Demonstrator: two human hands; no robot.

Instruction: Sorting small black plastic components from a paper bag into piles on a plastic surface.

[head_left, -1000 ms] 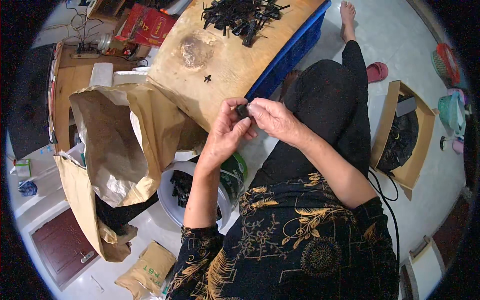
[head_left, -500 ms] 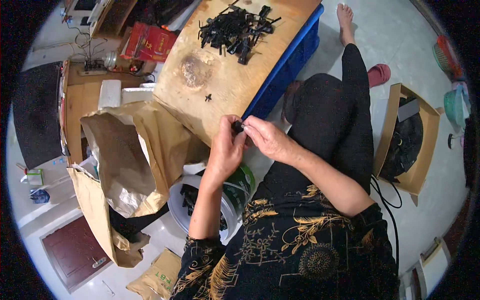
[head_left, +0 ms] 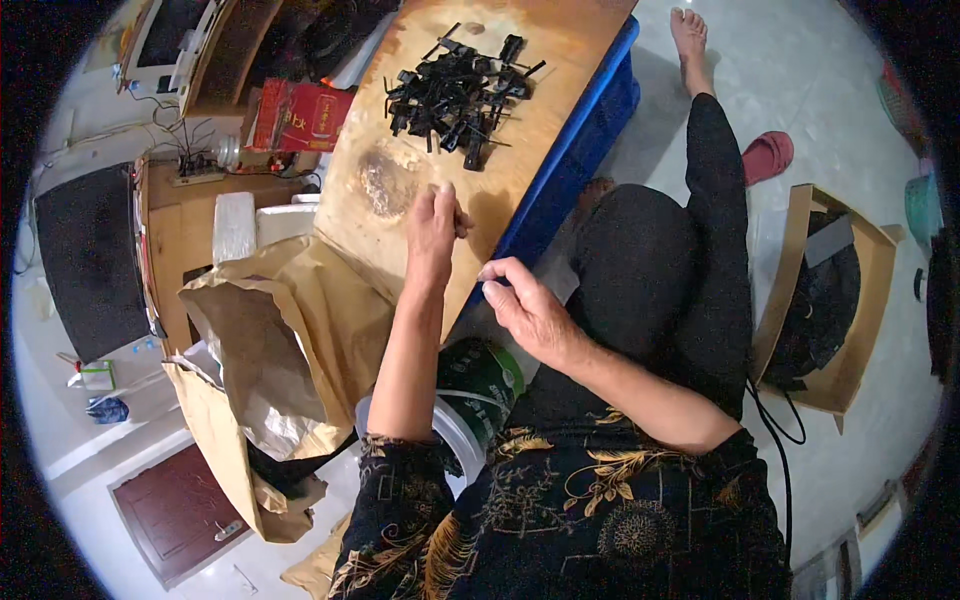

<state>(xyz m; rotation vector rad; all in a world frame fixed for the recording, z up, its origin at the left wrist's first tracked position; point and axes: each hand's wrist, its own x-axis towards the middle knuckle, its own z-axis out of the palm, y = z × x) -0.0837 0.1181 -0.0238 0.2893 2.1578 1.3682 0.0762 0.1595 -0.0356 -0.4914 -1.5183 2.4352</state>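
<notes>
Over the wooden board (head_left: 560,60), left hand (head_left: 432,235) with fingers loosely stretched toward a heap of small black plastic pieces (head_left: 455,95), near it but apart; fingertips blurred, contact with the wood impossible to judge, cannot tell if pinching a piece or not. Just off the board's near edge, right hand (head_left: 530,312) with thumb and index finger bent toward each other, tips close together; cannot tell if gripping something tiny between them. Single pieces in the heap hard to separate, black against black. Under the left forearm, a bucket (head_left: 485,385) partly covered, contents mostly out of sight. To the left, a big open paper bag (head_left: 345,310), bottom hidden. Below it, another bag (head_left: 318,568), largely cut off. Under the board, a blue crate (head_left: 575,150), only partly visible. At right, in a cardboard box (head_left: 868,300), a black bundle (head_left: 812,310), too dark to make out.
</notes>
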